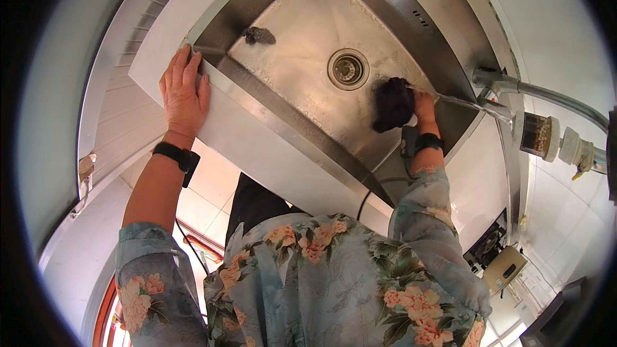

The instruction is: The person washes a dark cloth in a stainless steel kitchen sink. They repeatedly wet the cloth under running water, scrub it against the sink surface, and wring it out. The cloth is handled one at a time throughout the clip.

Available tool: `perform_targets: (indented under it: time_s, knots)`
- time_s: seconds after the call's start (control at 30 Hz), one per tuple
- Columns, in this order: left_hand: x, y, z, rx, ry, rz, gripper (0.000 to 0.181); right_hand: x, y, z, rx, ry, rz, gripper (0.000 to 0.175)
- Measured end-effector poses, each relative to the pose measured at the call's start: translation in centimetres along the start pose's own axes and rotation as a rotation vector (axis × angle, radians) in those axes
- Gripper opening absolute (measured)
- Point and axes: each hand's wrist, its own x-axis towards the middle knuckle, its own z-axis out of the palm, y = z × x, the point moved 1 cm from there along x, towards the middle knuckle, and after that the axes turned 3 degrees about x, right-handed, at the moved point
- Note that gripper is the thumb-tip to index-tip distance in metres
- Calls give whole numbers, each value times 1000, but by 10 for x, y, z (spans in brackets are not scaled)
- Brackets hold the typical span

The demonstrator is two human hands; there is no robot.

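My right hand [424, 106] grips a dark, wet cloth [395, 105] inside the stainless steel sink [294, 70]. A stream of water [458, 101] from the faucet runs onto the cloth and hand. My fingers are partly hidden behind the cloth. My left hand [184, 89] lies palm down on the pale countertop [250, 140], by the sink's left front corner, and holds nothing. The round drain [348, 69] is just up and left of the cloth. A dark scouring pad [259, 35], perhaps steel wool, lies near the basin's left corner.
At the right, a metal faucet pipe [564, 96] and a clear filter attachment [539, 136] reach toward the sink. A thin black cable [364, 205] crosses the counter's front edge by my right forearm. A beige appliance [504, 270] stands farther off at lower right.
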Motion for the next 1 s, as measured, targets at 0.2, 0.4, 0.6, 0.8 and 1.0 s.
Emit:
perform_targets:
  time_s: [0.2,0.4,0.6,0.8,1.0]
  knots:
    - [0,-1,2,-3,-7,0,45,-59,-66,53,-397,277,-700,52]
    - [3,3,0,6,-48,-12,45,-53,-73,76,-518,228,-543,32]
    - [3,5,-2,12,-43,-19,46,-12,-67,75,-342,198,-421,28]
    - [0,0,-1,0,-16,-5,44,21,-42,48,-61,158,-64,38]
    - [-2,-3,2,21,-16,-10,44,18,-3,-6,646,223,107,42]
